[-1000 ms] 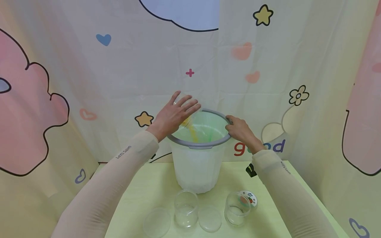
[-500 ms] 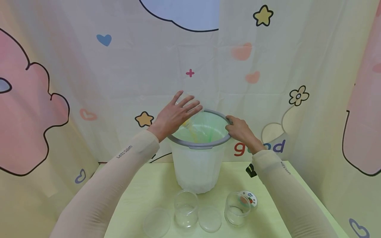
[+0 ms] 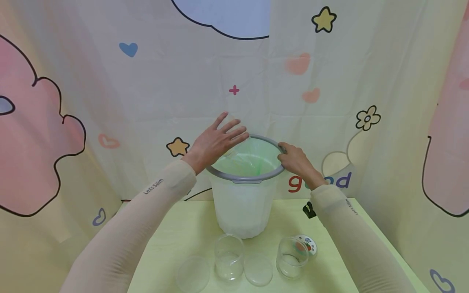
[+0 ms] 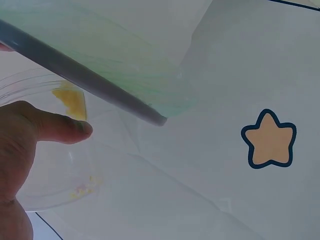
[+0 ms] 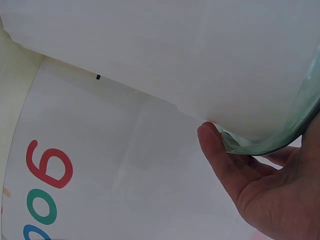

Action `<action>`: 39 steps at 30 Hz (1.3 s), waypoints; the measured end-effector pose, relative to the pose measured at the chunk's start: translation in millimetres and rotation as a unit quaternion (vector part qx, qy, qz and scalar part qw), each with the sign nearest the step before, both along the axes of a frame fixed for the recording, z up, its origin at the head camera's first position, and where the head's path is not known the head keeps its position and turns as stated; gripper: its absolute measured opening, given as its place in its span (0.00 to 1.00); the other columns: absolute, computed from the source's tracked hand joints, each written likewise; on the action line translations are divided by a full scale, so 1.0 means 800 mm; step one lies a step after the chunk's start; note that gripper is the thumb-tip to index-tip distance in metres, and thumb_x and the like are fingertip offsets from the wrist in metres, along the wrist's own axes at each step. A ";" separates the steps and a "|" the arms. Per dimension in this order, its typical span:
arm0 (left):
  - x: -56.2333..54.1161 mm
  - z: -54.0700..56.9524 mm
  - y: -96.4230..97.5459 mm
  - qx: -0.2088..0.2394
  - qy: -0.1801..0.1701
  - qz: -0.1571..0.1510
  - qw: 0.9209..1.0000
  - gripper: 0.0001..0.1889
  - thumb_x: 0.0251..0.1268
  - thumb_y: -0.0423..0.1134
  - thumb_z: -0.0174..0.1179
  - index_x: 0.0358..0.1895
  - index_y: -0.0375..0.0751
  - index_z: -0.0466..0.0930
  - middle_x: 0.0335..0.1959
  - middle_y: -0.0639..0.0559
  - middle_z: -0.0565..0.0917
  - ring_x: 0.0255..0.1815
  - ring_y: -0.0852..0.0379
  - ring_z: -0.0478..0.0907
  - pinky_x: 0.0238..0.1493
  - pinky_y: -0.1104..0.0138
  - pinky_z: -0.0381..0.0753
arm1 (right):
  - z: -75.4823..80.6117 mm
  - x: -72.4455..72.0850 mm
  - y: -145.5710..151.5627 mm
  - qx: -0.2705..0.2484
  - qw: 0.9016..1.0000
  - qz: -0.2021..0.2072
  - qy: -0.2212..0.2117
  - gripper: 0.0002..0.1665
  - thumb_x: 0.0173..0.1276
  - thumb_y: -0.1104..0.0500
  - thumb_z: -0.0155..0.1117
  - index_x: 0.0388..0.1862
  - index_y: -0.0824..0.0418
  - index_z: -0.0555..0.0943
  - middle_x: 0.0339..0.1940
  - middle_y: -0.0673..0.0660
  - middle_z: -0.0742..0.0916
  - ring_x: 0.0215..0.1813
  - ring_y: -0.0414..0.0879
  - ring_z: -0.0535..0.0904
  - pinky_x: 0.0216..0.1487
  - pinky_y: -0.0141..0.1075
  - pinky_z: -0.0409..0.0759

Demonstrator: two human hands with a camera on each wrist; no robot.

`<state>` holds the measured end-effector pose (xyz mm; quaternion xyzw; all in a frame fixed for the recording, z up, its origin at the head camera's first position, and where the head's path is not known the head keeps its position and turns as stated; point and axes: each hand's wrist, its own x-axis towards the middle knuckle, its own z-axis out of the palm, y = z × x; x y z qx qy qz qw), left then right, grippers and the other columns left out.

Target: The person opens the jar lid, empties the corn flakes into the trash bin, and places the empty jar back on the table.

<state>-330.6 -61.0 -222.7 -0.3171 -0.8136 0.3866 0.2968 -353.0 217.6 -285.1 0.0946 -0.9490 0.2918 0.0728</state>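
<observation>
My left hand (image 3: 216,142) holds a clear plastic jar (image 4: 60,165) tipped mouth-down over a white bin (image 3: 242,203). In the left wrist view the thumb lies along the jar's side. A yellow patch (image 4: 75,102) clings near its mouth, and small yellow bits sit at the other end. In the head view the hand covers most of the jar. A pale green bag lines the bin (image 3: 267,156), held under the grey rim ring (image 3: 253,179). My right hand (image 3: 294,158) grips that rim on the right side, with the thumb outside the wall in the right wrist view.
In front of the bin stand two clear jars, one in the middle (image 3: 229,260) and one to the right (image 3: 289,264). Two clear lids (image 3: 193,274) lie beside them. A printed lid (image 3: 309,245) and a black clip (image 3: 309,210) are farther right. A patterned curtain hangs behind.
The yellow stream falling from the jar's mouth into the bin has thinned and no longer shows. My left hand has shifted slightly to the right; the right hand stays on the rim.
</observation>
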 end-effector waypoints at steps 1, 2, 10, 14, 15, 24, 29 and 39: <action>0.000 0.000 0.000 -0.002 -0.002 0.002 1.000 0.55 0.53 0.42 0.72 0.80 0.59 0.42 0.81 0.54 0.50 0.82 0.48 0.43 0.79 0.43 0.29 | 0.000 0.000 0.000 -0.001 1.000 0.000 0.000 0.35 0.70 0.58 0.42 0.77 0.63 0.58 0.66 0.68 0.75 0.44 0.54 0.76 0.38 0.34 0.71; 0.001 0.000 0.000 -0.005 -0.003 0.003 1.000 0.56 0.53 0.43 0.72 0.80 0.59 0.42 0.81 0.54 0.50 0.82 0.49 0.43 0.79 0.43 0.29 | 0.000 0.000 0.000 -0.002 1.000 0.001 -0.001 0.35 0.70 0.58 0.43 0.77 0.63 0.58 0.66 0.68 0.75 0.44 0.54 0.76 0.38 0.35 0.71; 0.001 -0.001 0.001 -0.021 0.002 -0.002 1.000 0.59 0.49 0.44 0.75 0.80 0.58 0.40 0.81 0.54 0.49 0.83 0.48 0.41 0.78 0.43 0.27 | 0.000 0.001 0.001 -0.001 1.000 0.001 -0.001 0.35 0.70 0.58 0.43 0.77 0.63 0.58 0.67 0.68 0.75 0.45 0.55 0.76 0.38 0.35 0.72; 0.002 -0.001 0.001 -0.046 0.009 -0.006 0.999 0.62 0.47 0.46 0.77 0.80 0.58 0.39 0.82 0.55 0.47 0.83 0.49 0.41 0.79 0.43 0.28 | 0.000 0.001 0.001 -0.002 1.000 0.002 -0.002 0.35 0.71 0.58 0.43 0.77 0.63 0.58 0.67 0.69 0.75 0.45 0.55 0.76 0.38 0.35 0.72; 0.002 -0.001 0.001 -0.051 0.010 -0.007 0.999 0.62 0.46 0.46 0.77 0.80 0.58 0.38 0.82 0.55 0.46 0.83 0.49 0.41 0.79 0.43 0.28 | 0.000 0.001 0.001 -0.002 1.000 0.002 -0.003 0.35 0.71 0.58 0.43 0.77 0.63 0.58 0.67 0.69 0.75 0.45 0.55 0.76 0.38 0.35 0.72; 0.004 -0.002 0.004 -0.109 0.026 0.006 0.994 0.66 0.43 0.49 0.79 0.80 0.60 0.35 0.82 0.56 0.43 0.83 0.49 0.37 0.78 0.43 0.25 | 0.001 0.002 0.001 -0.001 1.000 0.003 -0.005 0.36 0.70 0.58 0.43 0.77 0.63 0.57 0.67 0.69 0.74 0.44 0.55 0.75 0.36 0.34 0.71; 0.004 -0.003 0.006 -0.137 0.035 0.011 0.990 0.66 0.45 0.48 0.78 0.80 0.61 0.33 0.83 0.57 0.41 0.83 0.49 0.35 0.78 0.43 0.24 | 0.000 0.001 0.001 -0.002 1.000 0.000 -0.004 0.36 0.71 0.57 0.43 0.77 0.63 0.58 0.67 0.69 0.75 0.43 0.54 0.75 0.36 0.34 0.70; 0.004 -0.005 0.009 -0.153 0.044 0.002 0.987 0.65 0.45 0.49 0.77 0.80 0.63 0.33 0.82 0.58 0.43 0.83 0.50 0.36 0.78 0.42 0.25 | 0.001 0.001 0.000 -0.002 1.000 0.001 0.000 0.36 0.70 0.57 0.43 0.77 0.63 0.58 0.67 0.69 0.74 0.44 0.55 0.75 0.36 0.34 0.70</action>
